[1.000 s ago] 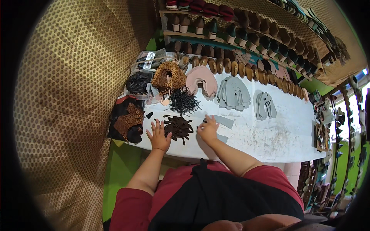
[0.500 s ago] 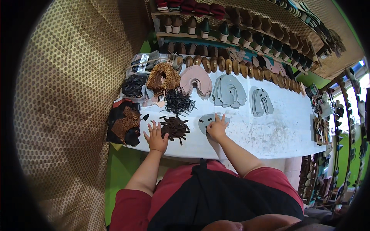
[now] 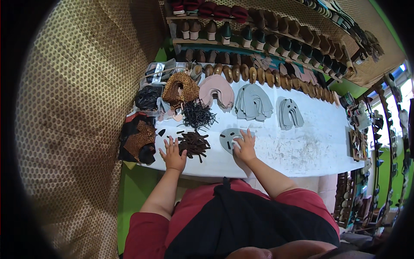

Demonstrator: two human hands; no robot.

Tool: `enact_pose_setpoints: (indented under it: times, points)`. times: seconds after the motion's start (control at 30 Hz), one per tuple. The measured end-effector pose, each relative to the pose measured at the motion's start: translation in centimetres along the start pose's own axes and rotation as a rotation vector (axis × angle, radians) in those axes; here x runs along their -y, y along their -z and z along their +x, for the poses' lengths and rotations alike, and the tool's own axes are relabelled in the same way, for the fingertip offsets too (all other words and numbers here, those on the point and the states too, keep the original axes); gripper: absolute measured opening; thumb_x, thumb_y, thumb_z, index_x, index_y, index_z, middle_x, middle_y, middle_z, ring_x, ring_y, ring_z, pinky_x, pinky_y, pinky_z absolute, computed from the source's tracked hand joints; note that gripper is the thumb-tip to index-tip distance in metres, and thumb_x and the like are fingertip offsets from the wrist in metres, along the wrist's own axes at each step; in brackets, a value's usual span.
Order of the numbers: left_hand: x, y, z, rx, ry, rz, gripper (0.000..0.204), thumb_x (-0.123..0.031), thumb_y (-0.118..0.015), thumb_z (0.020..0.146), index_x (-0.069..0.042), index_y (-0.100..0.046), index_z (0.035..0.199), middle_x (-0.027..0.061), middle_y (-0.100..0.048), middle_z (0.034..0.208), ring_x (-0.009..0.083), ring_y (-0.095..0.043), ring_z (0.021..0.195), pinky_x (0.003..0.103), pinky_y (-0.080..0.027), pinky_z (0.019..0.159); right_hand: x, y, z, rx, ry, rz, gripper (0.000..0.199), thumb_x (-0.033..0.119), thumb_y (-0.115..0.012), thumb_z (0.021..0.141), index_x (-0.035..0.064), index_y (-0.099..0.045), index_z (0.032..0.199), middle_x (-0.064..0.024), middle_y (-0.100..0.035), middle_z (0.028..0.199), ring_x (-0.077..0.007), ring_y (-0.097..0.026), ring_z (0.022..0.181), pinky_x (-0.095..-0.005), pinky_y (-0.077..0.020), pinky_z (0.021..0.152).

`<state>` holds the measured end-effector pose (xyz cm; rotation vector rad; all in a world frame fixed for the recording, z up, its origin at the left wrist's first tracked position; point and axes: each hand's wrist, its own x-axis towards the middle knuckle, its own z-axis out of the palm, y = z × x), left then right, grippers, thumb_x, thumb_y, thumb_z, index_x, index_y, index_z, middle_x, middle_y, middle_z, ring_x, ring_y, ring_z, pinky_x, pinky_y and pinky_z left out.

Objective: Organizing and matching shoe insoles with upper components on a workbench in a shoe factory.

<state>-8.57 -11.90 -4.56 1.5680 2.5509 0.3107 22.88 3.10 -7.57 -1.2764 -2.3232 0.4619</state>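
Note:
My right hand (image 3: 246, 149) rests on a grey curved shoe-upper piece (image 3: 235, 132), its fingers spread over the right part. Small dark strips lie on that piece, left of my fingers; whatever sits beneath the hand is hidden. Fingers apart, my left hand (image 3: 174, 157) touches down at the left edge of a loose pile of dark brown strips (image 3: 195, 144). Nothing shows in its grasp. One small black pointed piece (image 3: 161, 132) lies up and left of that hand.
Behind the pile sits a tangle of thin black strips (image 3: 198, 115). Stacked curved pieces stand further back: leopard-print (image 3: 180, 88), pink (image 3: 217, 88) and grey (image 3: 253, 103), with another grey stack (image 3: 290, 114) at right. Wooden shoe lasts (image 3: 252, 74) line the table's far edge, under shoe shelves.
My right hand's fingers have spread on the grey piece, uncovering more of the dark strips there. The view has shifted slightly; my left hand stays beside the strip pile.

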Motion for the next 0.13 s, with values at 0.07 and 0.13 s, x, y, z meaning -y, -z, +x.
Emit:
enact_pose_setpoints:
  times: [0.07, 0.13]
  points:
    - [0.1, -0.2, -0.1, -0.004, -0.003, -0.001, 0.073, -0.042, -0.056, 0.091, -0.01, -0.034, 0.154, 0.0123, -0.016, 0.166, 0.0355, -0.008, 0.153, 0.064, -0.001, 0.117, 0.4, 1.3, -0.4, 0.068, 0.095, -0.086, 0.044, 0.034, -0.072, 0.08, 0.023, -0.067, 0.122, -0.0146, -0.037, 0.155, -0.0466, -0.018, 0.148, -0.0739, -0.0108, 0.112]
    - [0.1, -0.2, -0.1, -0.002, -0.016, 0.019, 0.075, -0.042, -0.058, 0.091, -0.011, -0.034, 0.154, 0.0134, -0.015, 0.166, 0.0353, -0.008, 0.154, 0.067, 0.001, 0.116, 0.5, 1.7, -0.8, 0.17, 0.237, -0.214, 0.063, 0.043, -0.074, 0.077, 0.0257, -0.06, 0.136, -0.0136, -0.028, 0.16, -0.0459, -0.015, 0.149, -0.0724, -0.0096, 0.113]
